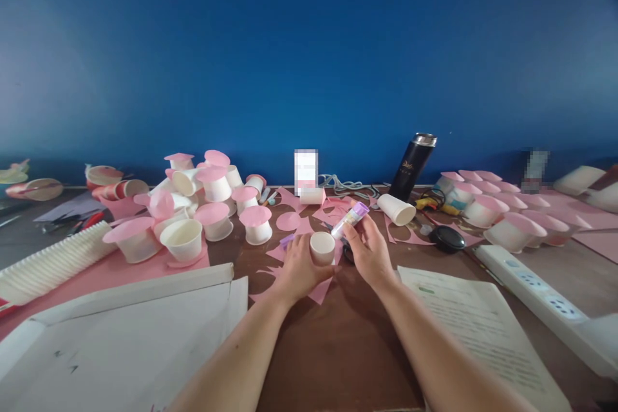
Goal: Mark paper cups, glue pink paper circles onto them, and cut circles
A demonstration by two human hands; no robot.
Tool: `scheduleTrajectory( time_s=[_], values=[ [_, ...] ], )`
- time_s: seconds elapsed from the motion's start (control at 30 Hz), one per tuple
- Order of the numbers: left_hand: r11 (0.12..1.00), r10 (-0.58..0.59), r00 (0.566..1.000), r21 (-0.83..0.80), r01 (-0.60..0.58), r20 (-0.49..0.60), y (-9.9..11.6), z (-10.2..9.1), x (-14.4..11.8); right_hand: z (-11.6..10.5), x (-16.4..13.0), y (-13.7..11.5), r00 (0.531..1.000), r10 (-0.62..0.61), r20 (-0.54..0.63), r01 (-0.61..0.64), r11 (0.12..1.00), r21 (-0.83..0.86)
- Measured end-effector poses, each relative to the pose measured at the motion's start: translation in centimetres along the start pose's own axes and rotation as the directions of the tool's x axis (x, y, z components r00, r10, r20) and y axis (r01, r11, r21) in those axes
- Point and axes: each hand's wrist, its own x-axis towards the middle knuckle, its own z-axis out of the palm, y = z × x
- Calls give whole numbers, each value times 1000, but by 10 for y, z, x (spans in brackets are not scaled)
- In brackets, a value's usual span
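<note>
One small white paper cup (322, 248) gripped in the left hand (300, 265) at the centre of the frame, round end up, with thumb and fingers curled about its side. Just right of it, a purple-and-white glue stick (348, 221) pinched between thumb and fingers of the right hand (371, 250), slanting down toward the cup; hard to tell at that end whether touching or only close. On the brown table (333, 360), around and behind both hands, cut pink paper scraps (321, 293). Beyond the left fingers, a loose pink disc (288, 221). Left of centre, many disc-topped cups (258, 233), some tipped over; at far left, a long nested stack of cups (55, 264). Right of the right hand, a bare cup (393, 209) on its side, then a tilted black bottle (410, 167). At lower right, a white power strip (541, 296) and a printed sheet (477, 328).
</note>
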Motion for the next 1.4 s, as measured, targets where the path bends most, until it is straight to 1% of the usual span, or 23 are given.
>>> scheduleTrajectory(
  time_s=[0.13, 0.23, 0.33, 0.43, 0.5, 0.6, 0.67, 0.73, 0.83, 0.93, 1.03, 1.17, 1.23, 1.3, 1.4],
  values=[
    [999, 7, 999, 50, -5, -42, -4, 6, 2, 0, -2, -3, 998, -38, 43, 40, 998, -54],
    [997, 43, 998, 70, -41, -37, -5, 7, 4, 3, -1, -4, 997, -51, 59, 57, 993, -100],
    [995, 50, 998, 86, -47, -33, -5, 6, 5, 3, 0, -2, 999, -34, 33, 39, 982, -183],
    [996, 43, 999, 75, -41, -22, -4, 5, 4, 1, 3, 1, 999, -10, -30, 2, 972, -235],
    [998, 14, 1000, 55, -13, -8, -2, 4, 3, 0, 4, 2, 998, 4, -57, -16, 980, -199],
    [1000, 4, 1000, 16, -4, 5, 0, 3, 0, -2, 4, 1, 998, 5, -55, -10, 997, -80],
    [1000, 13, 1000, -14, -13, -4, 2, 2, -1, -2, 3, -1, 999, 0, -46, -1, 1000, -29],
    [1000, -14, 1000, -14, 13, -26, 3, 3, -1, -1, 2, -3, 1000, -1, -28, 1, 1000, -1],
    [998, -32, 998, 52, 35, -50, 2, 4, 1, 0, 0, -7, 999, -22, 30, 22, 1000, -16],
    [995, 17, 999, 96, -13, -44, 1, 4, 3, 0, 0, -10, 996, -56, 70, 63, 993, -100],
    [995, 38, 999, 94, -35, -29, -1, 4, 4, 1, 1, -7, 996, -74, 49, 82, 982, -171],
    [997, 26, 1000, 69, -25, -11, -3, 3, 4, 0, 3, 1, 999, -44, -9, 41, 972, -233],
    [999, 8, 1000, 49, -8, 1, -4, 3, 2, -1, 4, 5, 999, -27, -46, 17, 979, -204],
    [1000, -15, 1000, 22, 15, 9, -4, 3, 1, -3, 5, 5, 997, -20, -75, 11, 993, -121],
    [1000, -21, 1000, 0, 21, -13, -3, 4, 0, -2, 5, 1, 997, -16, -78, 16, 1000, -1]
  ],
)
